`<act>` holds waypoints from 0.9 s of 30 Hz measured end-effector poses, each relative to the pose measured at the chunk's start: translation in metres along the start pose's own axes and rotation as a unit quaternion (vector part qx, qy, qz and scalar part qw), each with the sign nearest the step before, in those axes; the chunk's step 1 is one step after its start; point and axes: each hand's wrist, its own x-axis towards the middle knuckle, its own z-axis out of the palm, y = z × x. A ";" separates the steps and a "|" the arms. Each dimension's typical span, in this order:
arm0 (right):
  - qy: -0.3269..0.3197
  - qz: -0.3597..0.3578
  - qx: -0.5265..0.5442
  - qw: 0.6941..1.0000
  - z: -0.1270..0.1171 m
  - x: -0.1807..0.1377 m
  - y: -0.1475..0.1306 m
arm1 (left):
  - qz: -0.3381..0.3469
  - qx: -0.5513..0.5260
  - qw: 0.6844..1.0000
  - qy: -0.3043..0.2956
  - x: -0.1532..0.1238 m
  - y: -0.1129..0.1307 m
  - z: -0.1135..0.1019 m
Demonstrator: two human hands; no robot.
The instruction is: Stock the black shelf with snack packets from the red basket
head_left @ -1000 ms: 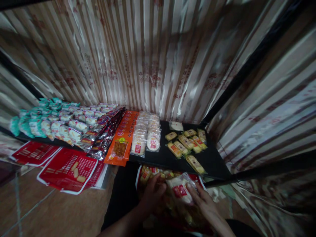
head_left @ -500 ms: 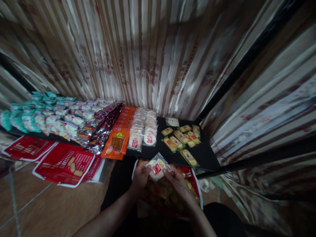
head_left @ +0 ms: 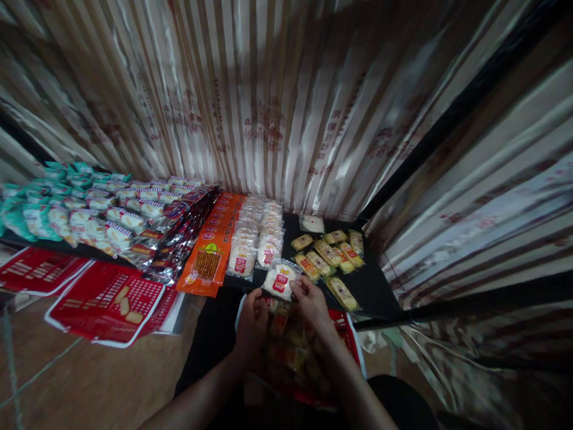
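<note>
My right hand (head_left: 310, 298) pinches the right edge of a clear-wrapped round white rice cracker pack (head_left: 281, 280) with a red label. The pack is over the front edge of the black shelf, just in front of the right row of like rice cracker packs (head_left: 270, 242). Below the pack's lower left corner is my left hand (head_left: 253, 319), fingers loosely bent and apart, with nothing seen in it. Under both hands, a red bag (head_left: 353, 340) with a white edge holds several yellow-wrapped snacks (head_left: 286, 352), dim in the shade.
On the black shelf (head_left: 378, 292), yellow-wrapped snacks (head_left: 329, 254) lie scattered at right. Leftward are an orange snack packet (head_left: 208, 257), dark red packets (head_left: 179, 239), white packs (head_left: 125, 218) and green packs (head_left: 40, 218). Red bags (head_left: 107, 298) hang at the front left. A striped curtain (head_left: 268, 101) backs the shelf.
The rice cracker pack has moved up and forward from above the red bag to the shelf's front edge. Both hands held it earlier; now the left has come away and the right holds on.
</note>
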 end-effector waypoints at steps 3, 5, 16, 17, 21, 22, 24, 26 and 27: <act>0.020 -0.049 -0.091 0.994 0.004 0.024 -0.003 | 0.085 0.035 0.996 -0.001 0.002 -0.001 0.000; 0.024 -0.065 -0.131 0.989 0.009 0.035 -0.004 | 0.129 0.064 0.989 -0.015 0.007 0.002 0.001; 0.026 -0.073 -0.203 0.976 0.026 0.053 -0.004 | 0.141 0.211 0.963 -0.090 0.039 0.013 0.016; 0.034 -0.078 -0.202 0.976 0.027 0.053 -0.004 | 0.138 0.220 0.961 -0.091 0.040 0.011 0.017; 0.050 -0.088 -0.214 0.972 0.030 0.050 -0.004 | 0.145 0.247 0.954 -0.086 0.040 0.005 0.020; 0.052 -0.086 -0.217 0.971 0.030 0.051 -0.004 | 0.149 0.252 0.952 -0.086 0.040 0.004 0.021; 0.058 -0.084 -0.217 0.971 0.031 0.052 -0.002 | 0.155 0.257 0.950 -0.085 0.041 0.003 0.021; 0.059 -0.083 -0.204 0.974 0.032 0.053 0.001 | 0.161 0.260 0.949 -0.082 0.042 0.002 0.021; 0.057 -0.084 -0.188 0.977 0.032 0.053 0.002 | 0.166 0.261 0.947 -0.081 0.042 0.002 0.021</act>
